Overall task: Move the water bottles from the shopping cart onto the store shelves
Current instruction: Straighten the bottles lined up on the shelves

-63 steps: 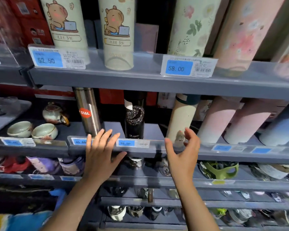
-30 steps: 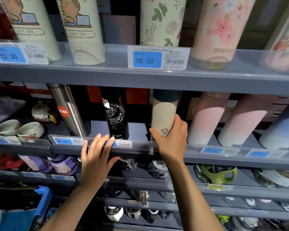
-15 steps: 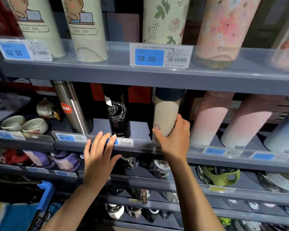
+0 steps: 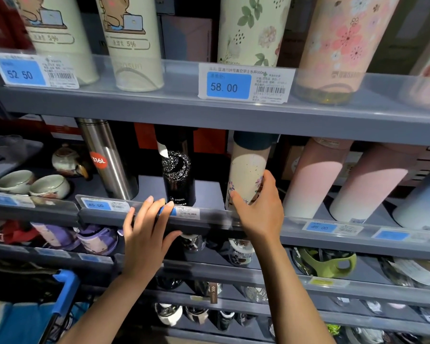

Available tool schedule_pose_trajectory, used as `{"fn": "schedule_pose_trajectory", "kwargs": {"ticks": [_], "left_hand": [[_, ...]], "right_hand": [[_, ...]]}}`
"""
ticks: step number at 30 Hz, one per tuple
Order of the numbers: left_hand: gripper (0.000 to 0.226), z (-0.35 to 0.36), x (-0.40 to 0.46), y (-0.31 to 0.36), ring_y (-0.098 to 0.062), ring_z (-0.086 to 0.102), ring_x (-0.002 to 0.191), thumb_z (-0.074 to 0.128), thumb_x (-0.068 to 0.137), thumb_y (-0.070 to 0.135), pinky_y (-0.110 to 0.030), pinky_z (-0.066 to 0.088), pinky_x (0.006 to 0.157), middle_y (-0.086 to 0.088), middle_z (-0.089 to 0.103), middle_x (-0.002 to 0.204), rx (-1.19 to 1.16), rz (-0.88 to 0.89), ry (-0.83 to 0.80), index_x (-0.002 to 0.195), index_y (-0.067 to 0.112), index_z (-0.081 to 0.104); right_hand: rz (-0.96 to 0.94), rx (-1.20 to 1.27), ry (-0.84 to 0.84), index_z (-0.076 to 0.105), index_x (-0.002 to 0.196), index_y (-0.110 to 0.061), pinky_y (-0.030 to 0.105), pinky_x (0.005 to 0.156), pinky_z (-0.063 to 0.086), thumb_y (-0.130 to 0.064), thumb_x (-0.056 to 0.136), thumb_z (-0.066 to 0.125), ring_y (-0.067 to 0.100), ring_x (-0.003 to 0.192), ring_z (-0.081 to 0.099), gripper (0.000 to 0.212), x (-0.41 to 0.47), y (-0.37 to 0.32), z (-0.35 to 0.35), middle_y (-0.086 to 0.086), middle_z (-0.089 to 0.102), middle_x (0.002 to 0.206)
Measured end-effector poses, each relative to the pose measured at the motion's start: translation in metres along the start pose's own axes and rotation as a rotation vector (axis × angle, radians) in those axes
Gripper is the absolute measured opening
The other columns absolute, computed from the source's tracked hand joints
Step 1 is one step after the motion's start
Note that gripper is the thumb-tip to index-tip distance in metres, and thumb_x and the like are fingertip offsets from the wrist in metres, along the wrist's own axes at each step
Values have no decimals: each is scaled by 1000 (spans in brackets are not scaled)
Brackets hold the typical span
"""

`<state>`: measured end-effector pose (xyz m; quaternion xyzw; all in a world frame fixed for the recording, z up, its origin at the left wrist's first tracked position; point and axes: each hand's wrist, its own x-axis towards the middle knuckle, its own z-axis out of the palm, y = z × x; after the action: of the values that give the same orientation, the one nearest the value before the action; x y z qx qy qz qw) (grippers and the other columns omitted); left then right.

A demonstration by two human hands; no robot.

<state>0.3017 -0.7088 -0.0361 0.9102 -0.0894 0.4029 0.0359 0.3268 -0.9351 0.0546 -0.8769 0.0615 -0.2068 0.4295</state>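
Note:
A cream bottle with a dark cap and small flowers stands on the middle shelf. My right hand grips its lower part, thumb on the left side and fingers round the right. My left hand rests with straight fingers on the shelf's front rail, just below a black speckled bottle that stands left of the cream one. A steel bottle with a red 316L sticker stands further left. The blue shopping cart shows at the bottom left; no bottles are visible in it.
Pink gradient bottles stand close to the right of the cream one. The upper shelf holds tall printed bottles and price tags. Ceramic cups and a teapot sit at the left. Lower shelves carry more bottles and a green mug.
My right hand reached in from the shelf rail and closed round the cream bottle's base, then shifted slightly on it. My left hand stayed on the rail.

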Motion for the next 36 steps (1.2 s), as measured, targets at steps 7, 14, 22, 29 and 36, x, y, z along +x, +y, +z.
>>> {"fn": "schedule_pose_trajectory", "kwargs": {"ticks": [7,14,22,29,36], "left_hand": [[59,2,0,-2,-29,40,132,52,85,48,-58,36,104,-6,45,132,16,19,5,133,15,42],[58,4,-2,-2,-30,40,132,52,88,47,-59,35,105,-6,43,134,13,30,17,134,13,41],[59,6,-2,-4,-31,37,133,50,89,48,-57,31,105,-8,44,137,-2,30,7,136,13,42],[55,2,-2,0,-31,38,134,47,93,45,-56,22,112,-10,48,136,-95,-13,-4,137,12,43],[63,-3,-2,8,-35,30,139,50,90,41,-59,19,114,-17,42,143,-181,-44,-66,141,5,39]], "right_hand": [[20,-83,76,42,132,-20,41,85,47,-49,75,73,24,115,51,71,1,-4,15,-2,51,128],[13,-106,110,45,125,-21,40,80,50,-56,72,72,21,111,54,69,2,-1,18,-5,55,121],[-17,-127,135,45,129,-19,38,79,47,-51,76,70,23,110,53,67,-3,-3,23,-3,57,121],[-45,-135,127,34,143,-8,44,103,40,-55,70,76,27,126,44,96,-21,-10,18,10,50,137],[-116,-200,244,44,132,-10,34,101,37,-52,85,59,21,119,45,65,-59,16,-19,9,51,129]]}}
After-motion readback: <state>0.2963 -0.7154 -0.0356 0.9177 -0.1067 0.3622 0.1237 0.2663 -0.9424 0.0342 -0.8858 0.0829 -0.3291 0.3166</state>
